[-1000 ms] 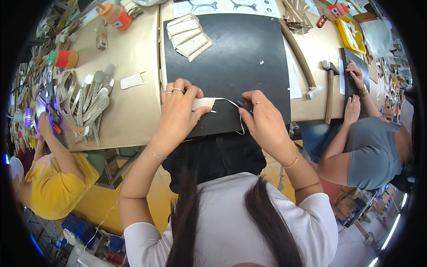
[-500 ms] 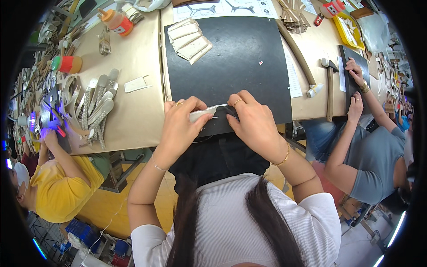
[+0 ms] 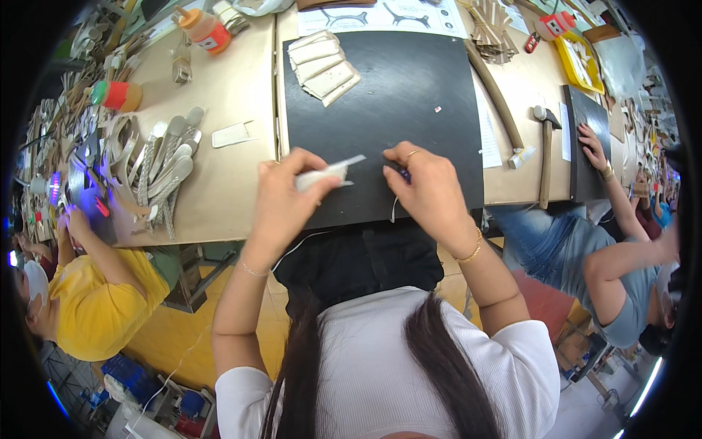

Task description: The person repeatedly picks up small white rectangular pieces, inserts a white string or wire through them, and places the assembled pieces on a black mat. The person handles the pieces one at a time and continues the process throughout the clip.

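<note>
I have the left hand [image 3: 281,192] closed in a pinch, thumb against fingers, on a flat, thin white piece with a narrow strip-like end [image 3: 313,180]. My right hand [image 3: 434,186] is loosely curled around a small dark-blue object [image 3: 404,175], mostly hidden by the fingers, so I cannot tell its kind; the thumb and index fingertips stand slightly apart. A thin white cord [image 3: 393,211] hangs just below that thumb.

Both hands have their backs up, and the forearms angle inward from the lower edge with the elbows bent outward. A gap separates the hands.

The white piece sits above the near part of a black rectangular mat [image 3: 398,91]. Its long axis slants away from me and rightward, the narrow end pointing past the left fingertips into the gap, apart from the right hand. Beyond the left hand, a fanned stack of cream flat pieces [image 3: 322,66] lies on the mat; the tan tabletop [image 3: 219,186] spreads to its left.
</note>
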`<action>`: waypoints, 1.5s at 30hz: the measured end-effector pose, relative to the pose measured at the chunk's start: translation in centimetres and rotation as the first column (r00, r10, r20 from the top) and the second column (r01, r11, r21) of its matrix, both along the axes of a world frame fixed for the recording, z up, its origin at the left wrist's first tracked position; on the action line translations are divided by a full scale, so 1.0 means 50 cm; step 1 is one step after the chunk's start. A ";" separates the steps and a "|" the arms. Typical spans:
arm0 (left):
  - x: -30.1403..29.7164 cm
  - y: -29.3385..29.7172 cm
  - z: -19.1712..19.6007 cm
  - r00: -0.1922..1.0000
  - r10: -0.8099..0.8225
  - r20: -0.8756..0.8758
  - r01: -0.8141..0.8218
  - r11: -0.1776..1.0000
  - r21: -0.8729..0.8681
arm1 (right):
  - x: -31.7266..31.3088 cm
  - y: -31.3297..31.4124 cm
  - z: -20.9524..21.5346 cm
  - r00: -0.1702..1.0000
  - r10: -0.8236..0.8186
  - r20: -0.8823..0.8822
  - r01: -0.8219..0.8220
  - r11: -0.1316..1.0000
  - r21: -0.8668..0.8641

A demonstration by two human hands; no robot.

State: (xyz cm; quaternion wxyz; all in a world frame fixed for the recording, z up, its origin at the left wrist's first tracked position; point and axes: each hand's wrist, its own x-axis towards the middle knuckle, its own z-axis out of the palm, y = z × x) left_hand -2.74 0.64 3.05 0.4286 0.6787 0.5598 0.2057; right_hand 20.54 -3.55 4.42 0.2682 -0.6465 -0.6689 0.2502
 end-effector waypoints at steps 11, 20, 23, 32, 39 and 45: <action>-0.181 0.153 -0.079 0.837 0.382 -0.391 -0.098 0.809 0.580 | 0.081 0.074 -0.018 0.836 -0.385 -0.390 0.279 0.911 -0.303; 0.025 0.295 -0.073 0.981 0.051 -0.190 0.073 0.800 0.596 | 0.117 0.097 -0.034 0.418 -0.452 -0.788 0.167 0.891 -0.423; 0.057 0.333 -0.069 0.953 -0.006 -0.303 0.177 0.822 0.541 | 0.152 0.074 -0.039 0.276 -0.458 -0.845 0.162 0.889 -0.429; 0.074 0.300 -0.027 0.984 0.007 -0.180 0.094 0.833 0.546 | 0.249 0.048 -0.041 0.267 -0.466 -0.844 0.270 0.876 -0.399; 0.061 0.233 0.009 0.958 0.090 0.274 -0.105 0.994 0.040 | 0.263 0.054 -0.044 0.257 -0.387 -0.886 0.440 0.863 -0.249; 0.062 0.070 0.006 0.968 -0.246 -0.041 0.249 0.959 0.135 | 0.305 0.047 -0.034 0.036 -0.127 -0.991 0.464 0.881 -0.096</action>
